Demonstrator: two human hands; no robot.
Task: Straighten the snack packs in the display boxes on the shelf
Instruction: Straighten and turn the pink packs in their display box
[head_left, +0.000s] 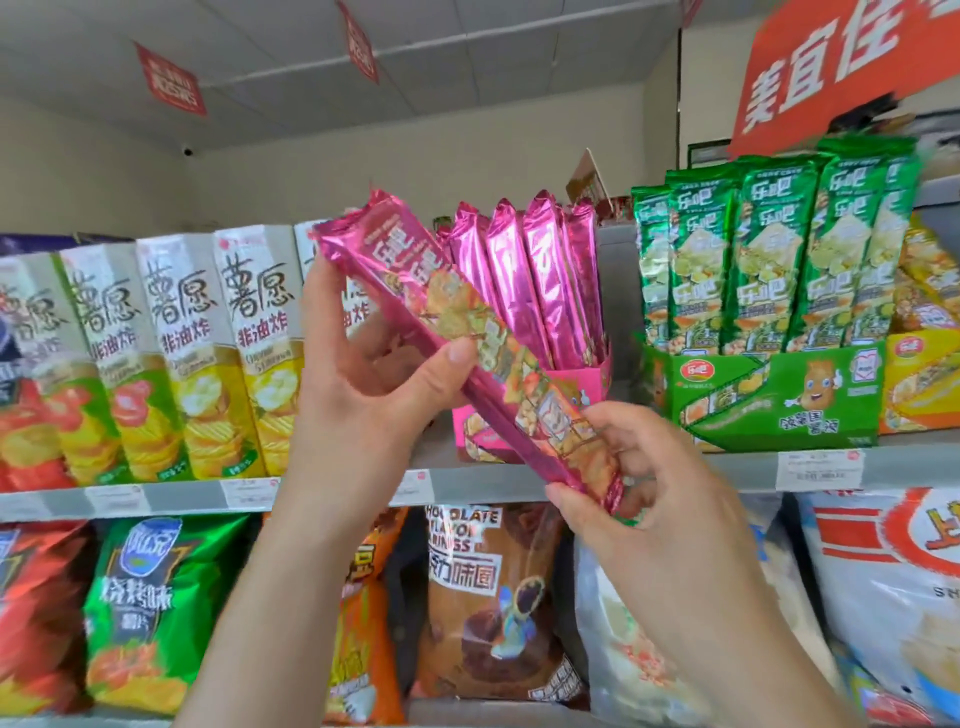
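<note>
1. Right hand (649, 499): nearest the camera, low and right of centre. Its fingers and thumb are curled and pinch the lower end of the pink pack (467, 332).
2. Left hand (363, 374): raised, left of centre. The thumb presses on the printed face of the pack near its middle. The other fingers reach behind it and clamp the pack against the thumb.
3. Pink pack: held clear of the shelf (467, 483) by both hands, in front of the shelf's front edge. It is tilted, with the upper end toward the upper left and the lower end toward the lower right. It is outside every box.
4. Bags (483, 597): standing in a row on the tier below the shelf edge, partly hidden by the forearms.
5. Price tags (818, 467): fixed along the front edge of the shelf.
6. Pink box (587, 382): standing on the shelf at centre, directly behind the held pack. Pink packs (524, 280) stand in it, leaning left and fanned apart at their tops.
7. Green box (779, 395): just beside the pink box, toward the right end of the shelf. Green packs (769, 249) stand in it close together, nearly upright.
8. Cartons (208, 353): a row standing along the left part of the shelf, side by side.
9. Red sign (831, 67): hanging above the green packs, at the upper right.
</note>
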